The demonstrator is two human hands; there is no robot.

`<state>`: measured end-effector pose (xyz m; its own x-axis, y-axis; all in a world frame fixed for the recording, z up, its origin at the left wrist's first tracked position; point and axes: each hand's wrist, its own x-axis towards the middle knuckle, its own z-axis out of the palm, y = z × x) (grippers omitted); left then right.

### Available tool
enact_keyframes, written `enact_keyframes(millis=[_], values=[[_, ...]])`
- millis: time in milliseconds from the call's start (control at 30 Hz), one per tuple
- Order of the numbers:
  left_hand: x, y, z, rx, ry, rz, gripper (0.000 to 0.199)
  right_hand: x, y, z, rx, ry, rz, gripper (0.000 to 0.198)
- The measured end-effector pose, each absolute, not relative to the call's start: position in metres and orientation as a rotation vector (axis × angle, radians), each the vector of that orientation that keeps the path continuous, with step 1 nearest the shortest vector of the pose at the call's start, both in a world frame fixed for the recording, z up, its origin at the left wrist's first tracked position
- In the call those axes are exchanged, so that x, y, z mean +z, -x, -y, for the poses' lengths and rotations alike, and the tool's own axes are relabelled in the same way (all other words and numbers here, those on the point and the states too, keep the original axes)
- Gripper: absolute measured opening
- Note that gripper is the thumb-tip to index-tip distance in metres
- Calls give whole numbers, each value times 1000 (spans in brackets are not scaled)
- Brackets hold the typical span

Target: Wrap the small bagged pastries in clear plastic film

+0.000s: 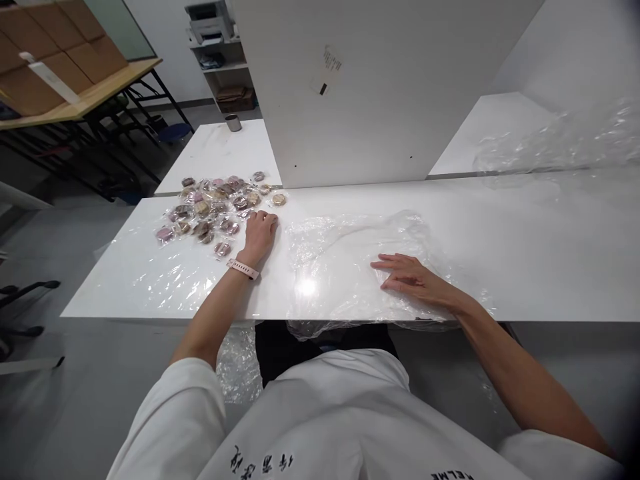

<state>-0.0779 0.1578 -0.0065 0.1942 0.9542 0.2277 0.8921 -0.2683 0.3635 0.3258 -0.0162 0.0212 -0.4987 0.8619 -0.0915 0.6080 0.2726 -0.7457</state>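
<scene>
My left hand [261, 235], with a pale pink band at the wrist, rests on the white table beside a pile of small, round, clear-wrapped pieces [220, 200] that look like cookies in pink, brown and cream. Its fingers are curled under, and whatever may be in them is hidden. Over a wide sheet or bag of clear plastic [345, 260] lies my right hand [407, 275], fingers stretched and slightly apart, with nothing visible in it. The plastic is wrinkled, and its near side hangs over the table's front edge.
A tall white panel [360, 93] rises behind the table [540, 253]. Bubbly clear plastic [565, 143] lies at the back right, and more plastic [240, 363] hangs below the front edge. A metal cup [233, 123] stands behind the pile. Cardboard boxes [60, 53] sit on another table.
</scene>
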Motion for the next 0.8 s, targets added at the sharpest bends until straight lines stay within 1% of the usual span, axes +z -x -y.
enact_keyframes(millis=[100, 233, 300, 433, 533, 600, 667, 733, 800], values=[[4, 84, -153, 663, -2263, -1838, 30, 21, -323, 18, 1013, 1354, 2175, 36], [28, 104, -133, 717, -2066, -2297, 38, 16, -321, 21, 964, 1343, 2173, 33], [32, 116, -111, 588, -2022, -2428, 36, 12, -321, 21, 934, 1328, 2191, 33], [22, 134, -73, 250, -2015, -2389, 44, 5, -321, 14, 776, 1316, 2313, 32], [14, 144, -68, 198, -2096, -2350, 45, -2, -318, 3, 625, 1330, 2451, 48], [16, 148, -73, 247, -2125, -2331, 45, -6, -316, -3, 533, 1331, 2520, 55], [25, 142, -76, 377, -2137, -2287, 45, -10, -315, -6, 462, 1322, 2560, 56], [39, 120, -72, 606, -2182, -2181, 43, -13, -316, -6, 417, 1300, 2582, 55], [49, 79, -59, 871, -2284, -1971, 42, -16, -316, -6, 393, 1284, 2586, 55]])
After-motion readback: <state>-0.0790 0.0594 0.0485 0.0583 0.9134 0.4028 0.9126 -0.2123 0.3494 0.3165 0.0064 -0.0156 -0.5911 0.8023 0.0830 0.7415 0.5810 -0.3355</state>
